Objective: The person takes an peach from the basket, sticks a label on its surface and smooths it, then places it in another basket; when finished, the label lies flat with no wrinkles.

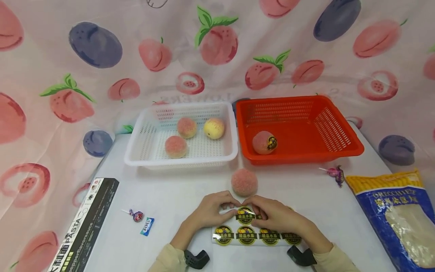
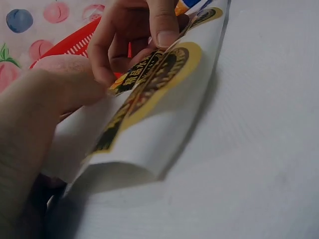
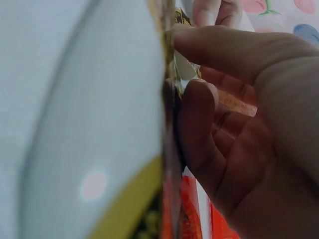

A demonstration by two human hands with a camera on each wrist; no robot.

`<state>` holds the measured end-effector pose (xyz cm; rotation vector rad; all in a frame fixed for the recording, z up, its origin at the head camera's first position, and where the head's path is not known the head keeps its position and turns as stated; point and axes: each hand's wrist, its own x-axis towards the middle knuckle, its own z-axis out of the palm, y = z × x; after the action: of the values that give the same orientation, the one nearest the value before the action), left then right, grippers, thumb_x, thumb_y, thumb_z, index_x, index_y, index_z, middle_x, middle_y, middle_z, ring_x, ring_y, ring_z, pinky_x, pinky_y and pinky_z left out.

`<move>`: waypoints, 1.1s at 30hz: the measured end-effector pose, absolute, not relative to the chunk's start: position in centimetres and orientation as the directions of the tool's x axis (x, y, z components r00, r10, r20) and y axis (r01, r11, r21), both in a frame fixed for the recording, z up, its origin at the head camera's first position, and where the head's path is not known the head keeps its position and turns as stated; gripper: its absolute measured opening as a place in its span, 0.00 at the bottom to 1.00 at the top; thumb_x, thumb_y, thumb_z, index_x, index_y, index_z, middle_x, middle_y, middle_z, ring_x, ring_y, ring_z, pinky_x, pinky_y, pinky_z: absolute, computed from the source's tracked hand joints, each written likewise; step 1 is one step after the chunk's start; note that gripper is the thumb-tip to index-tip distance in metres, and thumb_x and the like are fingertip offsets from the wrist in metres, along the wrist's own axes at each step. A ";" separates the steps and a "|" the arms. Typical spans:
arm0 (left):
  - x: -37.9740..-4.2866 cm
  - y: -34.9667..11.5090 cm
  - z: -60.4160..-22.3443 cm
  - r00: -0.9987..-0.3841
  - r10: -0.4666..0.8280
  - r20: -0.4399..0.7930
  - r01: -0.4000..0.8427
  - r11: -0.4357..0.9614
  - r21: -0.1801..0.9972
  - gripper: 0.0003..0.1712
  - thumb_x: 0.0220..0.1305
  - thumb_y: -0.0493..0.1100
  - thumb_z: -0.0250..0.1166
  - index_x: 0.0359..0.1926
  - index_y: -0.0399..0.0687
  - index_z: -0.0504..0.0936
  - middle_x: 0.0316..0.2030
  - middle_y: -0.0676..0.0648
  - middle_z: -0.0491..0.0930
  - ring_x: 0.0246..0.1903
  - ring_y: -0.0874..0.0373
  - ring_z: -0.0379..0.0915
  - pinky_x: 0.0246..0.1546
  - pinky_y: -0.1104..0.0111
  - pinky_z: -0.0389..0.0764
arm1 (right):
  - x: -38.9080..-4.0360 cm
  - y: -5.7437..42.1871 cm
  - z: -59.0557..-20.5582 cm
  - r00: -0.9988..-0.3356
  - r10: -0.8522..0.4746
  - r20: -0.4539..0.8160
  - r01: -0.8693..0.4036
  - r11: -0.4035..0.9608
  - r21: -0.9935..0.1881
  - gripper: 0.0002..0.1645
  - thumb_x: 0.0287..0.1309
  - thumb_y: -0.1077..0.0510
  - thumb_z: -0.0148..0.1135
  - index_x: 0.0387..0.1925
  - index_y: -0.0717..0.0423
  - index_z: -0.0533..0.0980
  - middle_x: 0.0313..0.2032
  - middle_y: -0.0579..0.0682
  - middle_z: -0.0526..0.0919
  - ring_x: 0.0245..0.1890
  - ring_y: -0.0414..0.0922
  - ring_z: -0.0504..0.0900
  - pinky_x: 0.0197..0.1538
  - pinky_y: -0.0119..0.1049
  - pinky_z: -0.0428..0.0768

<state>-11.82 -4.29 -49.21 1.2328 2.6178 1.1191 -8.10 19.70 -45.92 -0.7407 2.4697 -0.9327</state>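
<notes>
A sheet of round black-and-gold stickers lies at the table's front middle, its near edge bowed up in the left wrist view. My left hand pinches the sheet's far left part between thumb and fingers. From the other side my right hand pinches at a sticker in the upper row, thumb and forefinger close to the left fingertips. Part of that row is hidden under the right hand. Just beyond the fingertips rests a pink fuzzy peach with no label showing.
Behind stand a white basket with three peaches and a red basket with one stickered peach. A black pasta box, lollipop and small blue packet lie left; another lollipop and a pasta bag right.
</notes>
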 end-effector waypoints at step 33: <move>-12.0 -3.9 -48.9 -0.717 0.651 0.251 0.621 0.430 0.656 0.05 0.56 0.48 0.60 0.34 0.67 0.77 0.25 0.66 0.69 0.26 0.70 0.65 0.27 0.82 0.66 | -7.0 18.0 -45.4 -0.854 -0.509 -0.107 -0.313 0.666 -0.677 0.25 0.47 0.50 0.64 0.48 0.39 0.67 0.30 0.37 0.71 0.25 0.33 0.69 0.27 0.24 0.69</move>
<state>-11.99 -3.88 -48.87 1.1663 2.6228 1.1755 -7.02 18.03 -45.39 -0.6570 2.5963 -0.9761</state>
